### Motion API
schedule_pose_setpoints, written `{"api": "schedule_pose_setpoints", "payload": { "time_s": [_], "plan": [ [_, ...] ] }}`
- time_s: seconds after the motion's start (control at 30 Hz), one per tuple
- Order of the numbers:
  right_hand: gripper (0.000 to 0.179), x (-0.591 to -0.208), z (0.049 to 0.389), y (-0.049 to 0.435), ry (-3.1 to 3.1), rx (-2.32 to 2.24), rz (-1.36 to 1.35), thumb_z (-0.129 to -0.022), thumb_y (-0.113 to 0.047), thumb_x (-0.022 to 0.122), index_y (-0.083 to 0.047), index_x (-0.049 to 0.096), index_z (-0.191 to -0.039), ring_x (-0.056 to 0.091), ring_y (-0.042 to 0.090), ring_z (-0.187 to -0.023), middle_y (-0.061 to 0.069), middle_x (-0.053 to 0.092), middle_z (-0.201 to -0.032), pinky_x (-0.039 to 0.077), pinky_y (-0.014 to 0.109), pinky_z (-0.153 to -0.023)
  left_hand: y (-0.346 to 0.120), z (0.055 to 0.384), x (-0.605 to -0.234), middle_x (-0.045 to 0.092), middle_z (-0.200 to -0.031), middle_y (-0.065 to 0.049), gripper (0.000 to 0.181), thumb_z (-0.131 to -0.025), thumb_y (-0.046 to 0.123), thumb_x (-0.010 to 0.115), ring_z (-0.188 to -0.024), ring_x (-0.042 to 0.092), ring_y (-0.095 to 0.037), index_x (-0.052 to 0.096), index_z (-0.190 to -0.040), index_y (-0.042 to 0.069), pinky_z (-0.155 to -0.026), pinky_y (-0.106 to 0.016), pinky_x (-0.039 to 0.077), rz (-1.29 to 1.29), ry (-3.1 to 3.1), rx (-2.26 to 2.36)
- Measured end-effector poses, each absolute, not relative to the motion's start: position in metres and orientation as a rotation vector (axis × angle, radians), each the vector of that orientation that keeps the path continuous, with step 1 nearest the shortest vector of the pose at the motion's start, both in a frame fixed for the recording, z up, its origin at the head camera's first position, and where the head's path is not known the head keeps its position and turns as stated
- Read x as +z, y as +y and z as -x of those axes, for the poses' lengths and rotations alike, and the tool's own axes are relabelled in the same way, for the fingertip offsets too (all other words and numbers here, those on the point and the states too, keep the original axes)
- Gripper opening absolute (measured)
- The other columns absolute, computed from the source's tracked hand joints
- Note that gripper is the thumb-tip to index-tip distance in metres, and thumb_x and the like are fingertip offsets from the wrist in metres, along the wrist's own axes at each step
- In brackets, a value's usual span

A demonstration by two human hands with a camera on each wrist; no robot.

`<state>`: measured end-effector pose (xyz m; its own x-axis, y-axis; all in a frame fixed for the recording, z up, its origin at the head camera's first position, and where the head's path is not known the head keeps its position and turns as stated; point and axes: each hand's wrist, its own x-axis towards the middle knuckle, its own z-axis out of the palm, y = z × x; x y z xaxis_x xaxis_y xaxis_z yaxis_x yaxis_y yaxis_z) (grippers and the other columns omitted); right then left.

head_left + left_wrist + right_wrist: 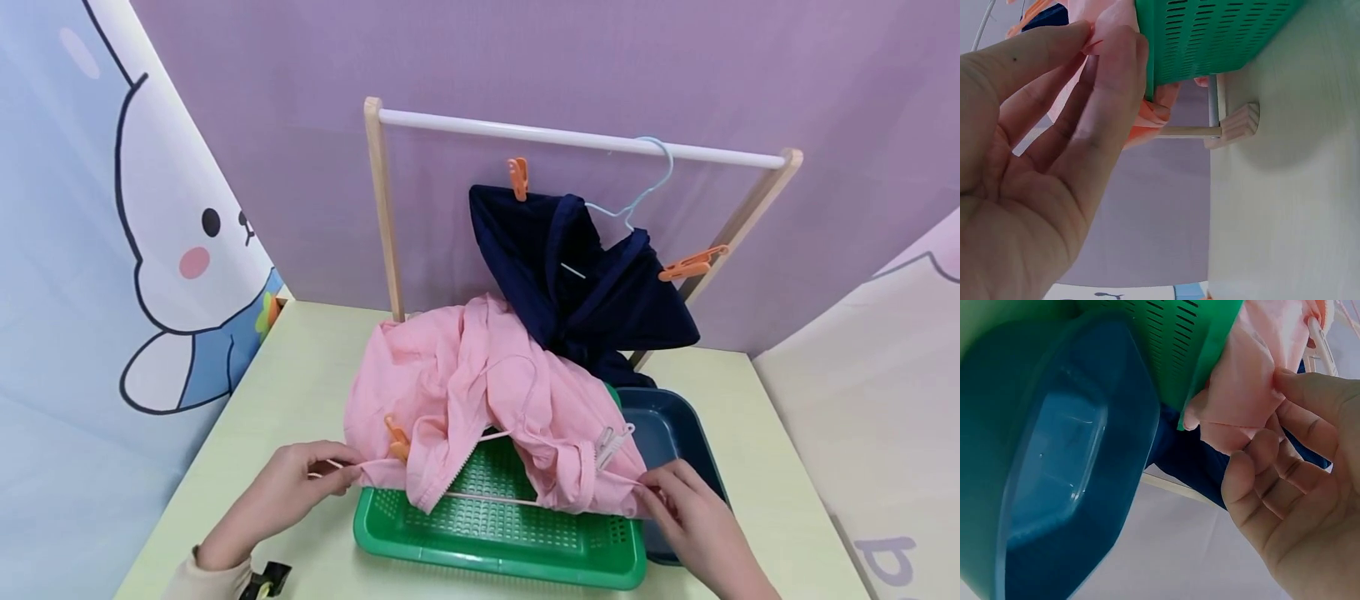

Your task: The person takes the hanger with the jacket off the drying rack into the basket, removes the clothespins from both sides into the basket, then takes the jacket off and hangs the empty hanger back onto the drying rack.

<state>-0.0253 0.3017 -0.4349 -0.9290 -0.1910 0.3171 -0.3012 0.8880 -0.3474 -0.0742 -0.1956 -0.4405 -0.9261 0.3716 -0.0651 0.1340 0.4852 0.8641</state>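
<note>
A pink zip-up jacket (465,358) lies spread over the green basket (495,557), its front zip edges parted. At its left end my left hand (296,483) pinches the fabric between thumb and fingers; the left wrist view shows the pinched pink cloth (1107,25) close up. My right hand (693,521) pinches the opposite end, and the right wrist view has that cloth (1244,381) between thumb and fingers. An orange clothespin (397,437) sits on the jacket's left side, a whitish clothespin (611,446) on its right. A thin pink bar (491,498) crosses the opening.
Behind stands a rack with a white rail (525,132) and wooden posts. From it a dark navy garment (600,308) hangs on a light blue hanger (641,200), with orange clothespins (686,265) at both sides. A dark blue basin (663,417) stands right of the basket.
</note>
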Motion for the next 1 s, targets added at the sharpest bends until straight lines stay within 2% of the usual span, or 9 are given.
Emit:
{"api": "schedule_pose_setpoints", "payload": {
  "time_s": [0.13,0.23,0.37,0.47,0.67,0.83,1.0],
  "plan": [
    [0.023,-0.433,0.028,0.303,-2.715,0.608,-0.441,-0.077,-0.003,0.084,-0.019,0.073,-0.09,0.045,0.002,-0.072,-0.015,0.054,-0.088,0.039,0.014,-0.058,-0.2,0.076,-0.444,0.072,-0.101,-0.002,0.014,-0.095,0.016,0.07,-0.079,0.071,-0.02,0.075,-0.107,0.01,-0.07,-0.029,0.06,-0.411,2.43,1.483],
    [0.028,-0.43,0.032,0.302,-2.625,0.667,-0.489,-0.073,0.0,0.085,-0.015,0.074,-0.094,0.051,0.01,-0.085,-0.01,0.061,-0.096,0.04,0.016,-0.074,-0.202,0.076,-0.445,0.072,-0.102,-0.004,0.015,-0.095,0.016,0.071,-0.082,0.072,-0.022,0.075,-0.108,0.008,-0.073,-0.028,0.06,-0.417,2.412,1.504],
    [0.032,-0.423,0.035,0.297,-2.561,0.841,-0.452,-0.075,0.002,0.083,-0.012,0.075,-0.103,0.051,0.014,-0.104,-0.002,0.062,-0.109,0.035,0.014,-0.091,-0.205,0.076,-0.447,0.072,-0.101,-0.003,0.016,-0.094,0.018,0.072,-0.085,0.072,-0.025,0.076,-0.107,0.01,-0.076,-0.029,0.059,-0.409,2.39,1.514],
    [0.034,-0.417,0.038,0.292,-2.543,1.003,-0.419,-0.079,0.005,0.08,-0.011,0.073,-0.109,0.05,0.009,-0.112,0.002,0.061,-0.117,0.035,0.011,-0.091,-0.206,0.075,-0.448,0.073,-0.101,-0.002,0.016,-0.094,0.02,0.072,-0.087,0.072,-0.026,0.076,-0.107,0.011,-0.077,-0.03,0.059,-0.413,2.373,1.523],
    [0.034,-0.411,0.045,0.286,-2.546,1.285,-0.414,-0.087,0.006,0.073,-0.01,0.072,-0.117,0.051,0.007,-0.116,0.006,0.06,-0.124,0.045,0.016,-0.085,-0.209,0.076,-0.451,0.073,-0.103,-0.002,0.018,-0.093,0.023,0.073,-0.09,0.07,-0.018,0.077,-0.108,0.013,-0.078,-0.03,0.059,-0.385,2.29,1.563],
    [0.031,-0.412,0.05,0.282,-2.54,1.43,-0.432,-0.09,0.005,0.07,-0.008,0.071,-0.118,0.053,0.01,-0.113,0.01,0.06,-0.124,0.049,0.019,-0.084,-0.211,0.076,-0.454,0.071,-0.107,-0.01,0.027,-0.093,0.019,0.073,-0.093,0.07,-0.023,0.072,-0.115,0.005,-0.08,-0.031,0.059,-0.346,2.202,1.633],
    [0.026,-0.411,0.053,0.28,-2.524,1.483,-0.475,-0.09,0.007,0.07,-0.008,0.072,-0.112,0.054,0.012,-0.111,0.017,0.059,-0.124,0.05,0.02,-0.083,-0.213,0.077,-0.457,0.07,-0.107,-0.016,0.038,-0.093,0.018,0.074,-0.094,0.07,-0.025,0.064,-0.124,-0.002,-0.081,-0.03,0.059,-0.302,2.168,1.687]
  ]
}}
